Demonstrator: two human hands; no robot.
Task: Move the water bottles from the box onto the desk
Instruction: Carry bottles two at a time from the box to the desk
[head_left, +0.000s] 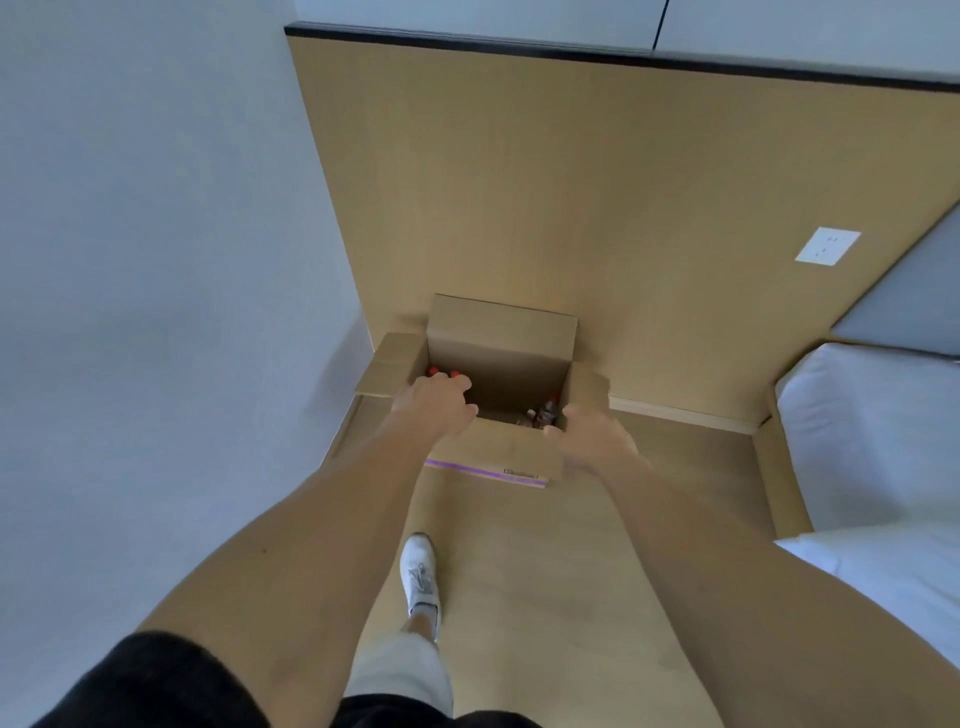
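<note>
An open cardboard box (498, 358) stands on the floor against a wooden wall panel. Two red bottle caps (432, 371) show at its left inner edge. A darker bottle with a red cap (548, 410) stands in the right front corner. My left hand (436, 405) hovers over the box's left front, fingers loosely curled just beside the red caps and holding nothing. At the right front corner my right hand (592, 436) has loosely bent fingers close to the dark bottle, without gripping it. No desk is in view.
The box's flaps (387, 366) fold outward on both sides. A bed with white bedding (872, 441) is at the right, a white wall at the left. My foot in a white shoe (420, 571) is on the wooden floor before the box. A wall socket (827, 245) sits on the panel.
</note>
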